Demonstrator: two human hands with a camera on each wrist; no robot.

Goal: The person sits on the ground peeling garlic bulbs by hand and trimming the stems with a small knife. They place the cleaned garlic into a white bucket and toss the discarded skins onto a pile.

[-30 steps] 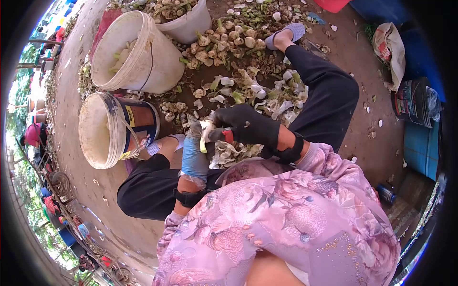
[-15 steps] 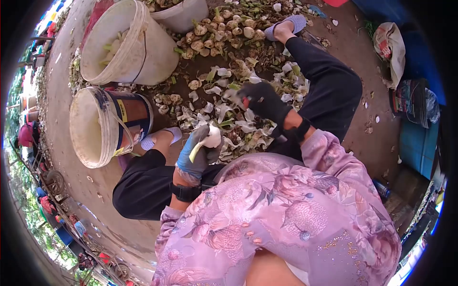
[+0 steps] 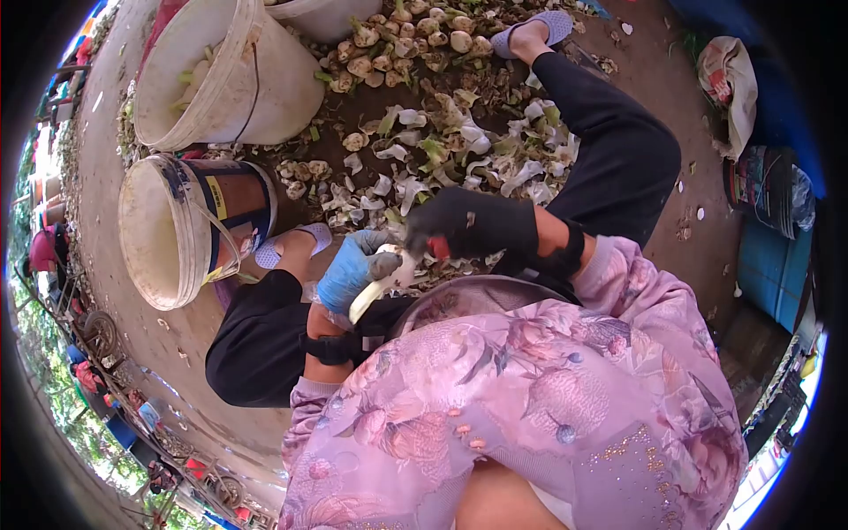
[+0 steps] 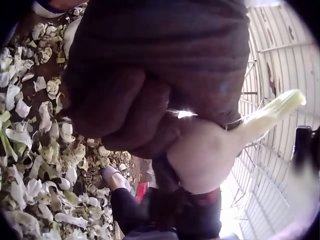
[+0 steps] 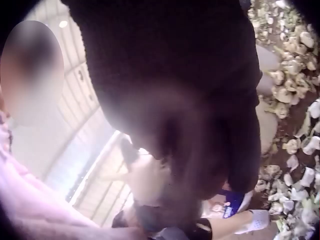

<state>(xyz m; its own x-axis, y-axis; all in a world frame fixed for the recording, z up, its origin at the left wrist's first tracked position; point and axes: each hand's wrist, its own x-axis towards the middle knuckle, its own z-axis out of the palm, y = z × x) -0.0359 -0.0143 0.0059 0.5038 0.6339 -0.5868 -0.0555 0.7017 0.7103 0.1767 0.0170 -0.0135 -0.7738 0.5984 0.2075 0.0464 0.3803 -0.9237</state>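
My left hand [image 3: 351,269], in a grey glove with blue plastic over it, grips a white garlic bulb [image 3: 403,270] with a cut pale-green stem pointing down and left. The left wrist view shows the bulb [image 4: 205,157] large, the dark gloved fingers [image 4: 135,110] curled against it. My right hand [image 3: 477,225], in a black glove with a red patch near its fingertips, is at the bulb's right side, its fingers bent against it. In the right wrist view that hand [image 5: 185,115] is dark and blurred, partly covering the bulb [image 5: 150,177].
White and green peelings [image 3: 442,155] litter the ground between the legs. Beyond them lies a pile of unpeeled garlic bulbs [image 3: 397,53]. To the left stand a big white bucket [image 3: 283,93] with pale pieces inside and a smaller labelled bucket [image 3: 163,230]. A sack [image 3: 729,97] lies at the right.
The right hand swung out over the peelings half a second ago, away from the bulb, and has come back to it. The left hand still holds the bulb, now tilted with its stem lower left.
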